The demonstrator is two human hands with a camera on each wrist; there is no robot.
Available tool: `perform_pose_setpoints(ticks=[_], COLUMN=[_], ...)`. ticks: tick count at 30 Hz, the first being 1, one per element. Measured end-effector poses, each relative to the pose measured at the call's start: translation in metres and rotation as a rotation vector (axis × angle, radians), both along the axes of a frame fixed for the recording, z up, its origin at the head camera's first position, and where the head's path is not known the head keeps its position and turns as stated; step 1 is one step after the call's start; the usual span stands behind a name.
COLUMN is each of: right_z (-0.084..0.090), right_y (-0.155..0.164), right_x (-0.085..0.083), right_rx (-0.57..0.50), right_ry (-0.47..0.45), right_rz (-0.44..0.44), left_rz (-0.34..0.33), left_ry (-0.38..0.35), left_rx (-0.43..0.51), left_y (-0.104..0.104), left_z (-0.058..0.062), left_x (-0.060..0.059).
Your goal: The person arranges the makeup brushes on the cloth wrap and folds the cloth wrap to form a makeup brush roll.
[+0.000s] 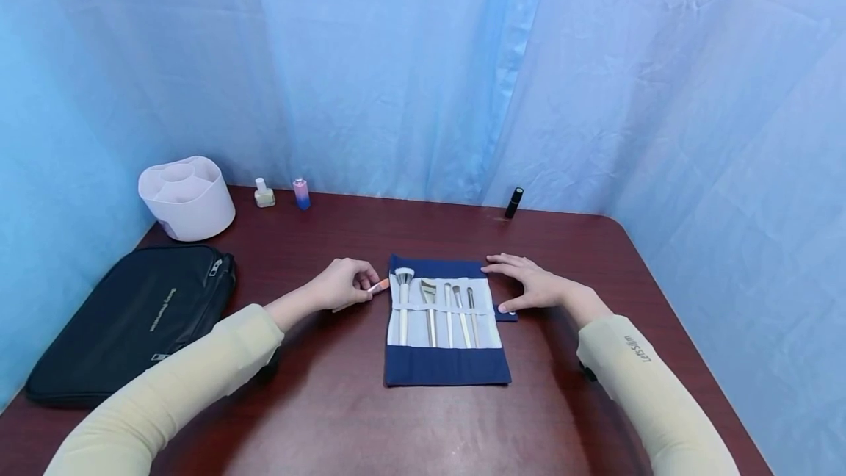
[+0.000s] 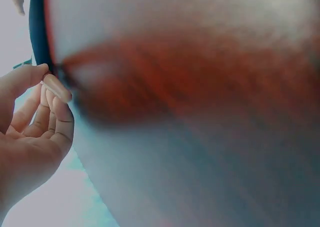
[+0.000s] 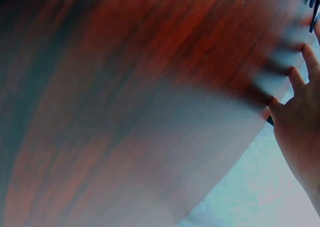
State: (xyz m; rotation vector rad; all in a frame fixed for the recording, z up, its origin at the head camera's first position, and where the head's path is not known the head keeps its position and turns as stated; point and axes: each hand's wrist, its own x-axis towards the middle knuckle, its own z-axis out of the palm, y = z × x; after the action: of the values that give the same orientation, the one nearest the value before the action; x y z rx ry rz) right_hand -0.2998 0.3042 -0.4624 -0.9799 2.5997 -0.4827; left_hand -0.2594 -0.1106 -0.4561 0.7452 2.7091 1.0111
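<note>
A navy brush roll [image 1: 448,366] with a pale lining lies unfolded on the table, and several makeup brushes [image 1: 405,307] stand in a row under its white strap. Just left of the roll, my left hand [image 1: 344,285] pinches a small slim pale thing [image 1: 379,286] with an orange end between thumb and fingers. I cannot tell its exact kind. In the left wrist view the left hand [image 2: 37,122] shows at the left edge. My right hand [image 1: 532,283] has its fingers spread at the roll's right edge, its thumb at the small navy snap tab [image 1: 507,317].
A black zipped case [image 1: 125,322] lies at the left. Behind it stand a white divided holder [image 1: 188,200], a nail polish bottle [image 1: 264,195] and a pink-and-blue bottle [image 1: 301,194]. A black tube [image 1: 513,203] stands at the back right. Blue curtains [image 1: 396,79] enclose the table.
</note>
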Motion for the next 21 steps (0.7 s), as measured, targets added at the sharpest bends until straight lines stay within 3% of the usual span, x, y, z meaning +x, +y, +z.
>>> perform_pose_setpoints(ticks=[10,21], right_z=[-0.001,0.000], right_y=[0.000,0.000], right_x=[0.000,0.001], right_rx=[0.011,0.002], right_ry=[-0.004,-0.004], right_rz=[-0.016,-0.016], left_rz=[0.054,0.095], left_ry=[-0.056,-0.143], left_rx=[0.090,0.219], left_y=[-0.002,0.014], left_z=[0.026,0.054], left_x=[-0.005,-0.012])
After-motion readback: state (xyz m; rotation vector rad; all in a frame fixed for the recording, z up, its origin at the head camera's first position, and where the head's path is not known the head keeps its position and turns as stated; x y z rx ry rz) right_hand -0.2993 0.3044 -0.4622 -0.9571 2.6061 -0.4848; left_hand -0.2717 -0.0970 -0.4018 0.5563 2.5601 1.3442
